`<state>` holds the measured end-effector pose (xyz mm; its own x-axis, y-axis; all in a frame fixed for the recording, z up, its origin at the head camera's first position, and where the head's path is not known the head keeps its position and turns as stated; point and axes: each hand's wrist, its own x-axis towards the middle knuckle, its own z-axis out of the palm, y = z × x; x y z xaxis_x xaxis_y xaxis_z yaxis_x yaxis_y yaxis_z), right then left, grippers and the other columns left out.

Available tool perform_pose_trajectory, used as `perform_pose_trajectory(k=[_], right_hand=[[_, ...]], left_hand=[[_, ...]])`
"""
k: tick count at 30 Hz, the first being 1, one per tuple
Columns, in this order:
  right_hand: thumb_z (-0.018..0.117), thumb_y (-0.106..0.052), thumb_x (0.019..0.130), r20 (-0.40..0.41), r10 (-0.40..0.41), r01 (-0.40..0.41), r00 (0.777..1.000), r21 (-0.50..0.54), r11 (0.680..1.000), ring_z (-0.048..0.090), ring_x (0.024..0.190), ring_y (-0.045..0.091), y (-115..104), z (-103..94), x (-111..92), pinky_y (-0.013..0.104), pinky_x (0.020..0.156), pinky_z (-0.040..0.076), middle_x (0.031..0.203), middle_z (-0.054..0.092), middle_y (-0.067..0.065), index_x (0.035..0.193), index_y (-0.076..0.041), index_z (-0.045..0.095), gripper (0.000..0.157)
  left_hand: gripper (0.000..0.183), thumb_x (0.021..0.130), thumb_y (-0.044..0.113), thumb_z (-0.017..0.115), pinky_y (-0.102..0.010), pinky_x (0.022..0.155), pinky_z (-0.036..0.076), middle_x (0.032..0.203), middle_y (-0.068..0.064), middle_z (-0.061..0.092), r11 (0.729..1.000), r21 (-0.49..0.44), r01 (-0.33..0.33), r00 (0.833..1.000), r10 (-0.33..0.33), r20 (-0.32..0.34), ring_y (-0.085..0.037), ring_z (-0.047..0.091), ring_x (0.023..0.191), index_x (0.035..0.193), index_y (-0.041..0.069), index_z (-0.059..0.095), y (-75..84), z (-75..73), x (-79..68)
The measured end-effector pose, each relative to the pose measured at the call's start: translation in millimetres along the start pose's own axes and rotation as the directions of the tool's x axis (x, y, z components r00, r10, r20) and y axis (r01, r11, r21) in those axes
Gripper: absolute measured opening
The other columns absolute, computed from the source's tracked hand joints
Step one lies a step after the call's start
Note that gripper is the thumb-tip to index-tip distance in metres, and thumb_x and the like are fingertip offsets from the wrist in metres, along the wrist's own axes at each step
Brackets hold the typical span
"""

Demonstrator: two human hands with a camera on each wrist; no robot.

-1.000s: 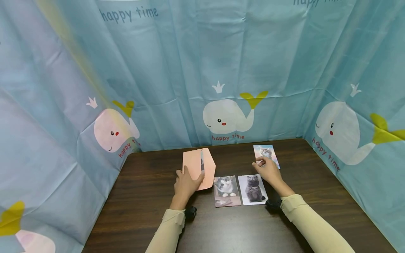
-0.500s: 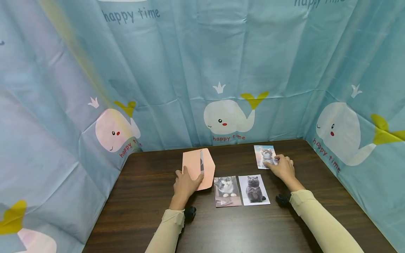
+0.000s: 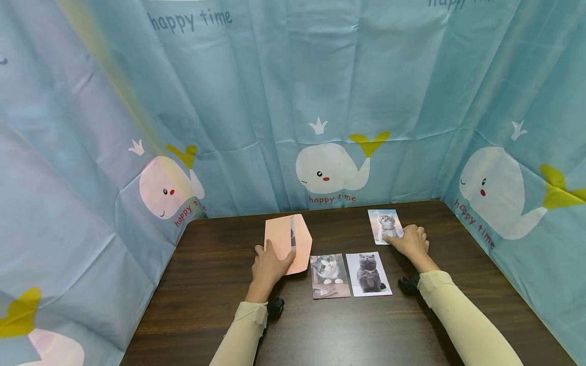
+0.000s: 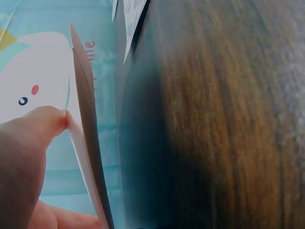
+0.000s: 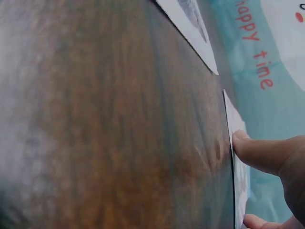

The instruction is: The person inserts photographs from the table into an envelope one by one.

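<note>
In the head view my left hand (image 3: pixel 268 263) rests on a peach envelope (image 3: pixel 277 227) at the table's middle left, thumb and fingers spread over it. The left wrist view shows the thumb and fingertips touching one face of the envelope (image 4: pixel 85 138). A strip of picture shows along its opening. Toward the back right, my right hand (image 3: pixel 412 244) touches the lower right part of a tabby kitten photo card (image 3: pixel 382 221). In the right wrist view, the thumb (image 5: pixel 259 151) presses the card's face, and another fingertip is near its edge.
Two more photo cards lie side by side in front: a grey-and-white kitten card (image 3: pixel 328 282) and a dark grey cat card (image 3: pixel 360 272). The dark wooden table (image 3: pixel 201 295) is bordered by a blue whale-print curtain (image 3: pixel 247 178) at the back and sides.
My right hand has moved from over the tabby kitten card to its lower right side, uncovering most of the picture. The left hand and the envelope stay put.
</note>
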<state>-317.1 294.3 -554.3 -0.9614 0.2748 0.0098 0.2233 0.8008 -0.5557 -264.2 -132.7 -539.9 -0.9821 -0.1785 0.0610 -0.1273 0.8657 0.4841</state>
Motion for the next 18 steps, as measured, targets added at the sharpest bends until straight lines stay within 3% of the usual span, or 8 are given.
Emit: perform_pose_trajectory(k=[8, 14, 18], right_hand=[[0.08, -0.053, 0.078, 0.017, 0.014, -0.015, 1.0, 0.046, 0.999, 0.041, 0.11, 0.054, -4, 0.5, -2, 0.064, 0.088, 0.033, 0.119, 0.041, 0.033, 0.124, 0.008, 0.037, 0.088], [0.079, -0.048, 0.08, 0.088, 0.024, -0.03, 0.996, 0.07, 0.997, 0.051, 0.109, 0.055, -10, -2.2, -6, 0.062, 0.086, 0.038, 0.119, 0.053, 0.031, 0.129, 0.003, 0.03, 0.086], [0.074, -0.043, 0.087, 0.155, 0.01, -0.019, 0.988, 0.056, 0.998, 0.052, 0.112, 0.057, -15, -4.9, -9, 0.063, 0.086, 0.042, 0.125, 0.053, 0.035, 0.136, 0.007, 0.032, 0.081]], left_hand=[[0.106, 0.082, 0.072, 0.062, -0.061, 0.082, 0.05, 0.131, -0.032, 0.039, 1.0, -0.004, 0.002, 1.0, -0.002, -0.006, -0.048, 0.058, 0.103, 0.154, 0.0, 0.034, -0.5, 0.3, -1.0], [0.106, 0.082, 0.072, 0.062, -0.062, 0.083, 0.049, 0.132, -0.032, 0.039, 1.0, -0.004, 0.005, 1.0, -0.005, -0.001, -0.049, 0.057, 0.106, 0.154, 0.0, 0.033, -0.3, 2.3, -0.8], [0.106, 0.082, 0.072, 0.062, -0.062, 0.083, 0.049, 0.132, -0.032, 0.038, 1.0, 0.0, 0.002, 1.0, -0.002, 0.003, -0.048, 0.057, 0.106, 0.154, 0.0, 0.032, 0.9, 2.7, -0.8]])
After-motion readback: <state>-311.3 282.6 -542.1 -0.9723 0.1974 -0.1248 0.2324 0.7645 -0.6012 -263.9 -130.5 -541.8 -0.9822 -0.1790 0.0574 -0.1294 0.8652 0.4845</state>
